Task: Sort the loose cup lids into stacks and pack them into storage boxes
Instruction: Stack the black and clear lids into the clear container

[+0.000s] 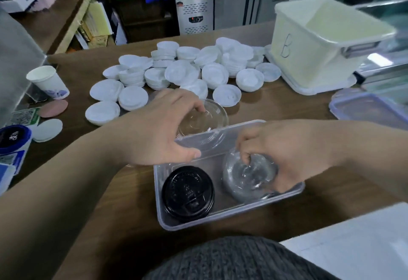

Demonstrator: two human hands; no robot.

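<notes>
Our right hand (287,154) is down in the clear box (220,220), fingers curled round a stack of clear lids (247,178) in its right half, beside the black lids (187,193). Our left hand (163,125) pinches another clear lid (205,118), perhaps several nested, just over the box's far rim. To do this well, we would steady the stack upright, bring the loose lid down level and centred so it nests, and avoid knocking the black pile. The white lids (187,72) lie heaped on the table (276,107) beyond. The cream box (309,59) bears a handwritten "B". Raised lettering rings the top black lid, too small for us to read.
</notes>
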